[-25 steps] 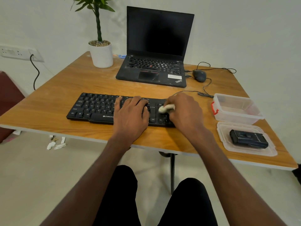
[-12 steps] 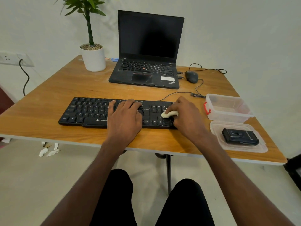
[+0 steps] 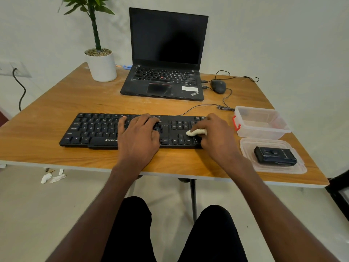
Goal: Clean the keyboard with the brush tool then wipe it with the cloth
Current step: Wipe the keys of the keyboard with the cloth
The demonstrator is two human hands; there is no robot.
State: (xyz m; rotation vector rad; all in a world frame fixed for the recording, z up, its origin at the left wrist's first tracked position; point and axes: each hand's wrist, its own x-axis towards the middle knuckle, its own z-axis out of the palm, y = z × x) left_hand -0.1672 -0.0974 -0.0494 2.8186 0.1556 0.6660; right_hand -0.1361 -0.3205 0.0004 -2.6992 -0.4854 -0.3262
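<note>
Keyboard (image 3: pixel 98 129) under flat left hand (image 3: pixel 138 138), right hand (image 3: pixel 219 137) grip pinching cloth (image 3: pixel 196 132), tub (image 3: pixel 260 121) beside.

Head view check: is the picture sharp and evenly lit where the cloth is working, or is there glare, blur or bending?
Head view: soft, even light, no glare on the keyboard; the cloth in the right hand looks slightly soft; the left hand is clear; wide-angle bending curves the table edges and the frame corners smear.

Bare table (image 3: pixel 105 104) lies between keyboard (image 3: pixel 94 129) and laptop (image 3: pixel 164 84); a plastic tub (image 3: pixel 264 127) crowds the keyboard's right end.
</note>
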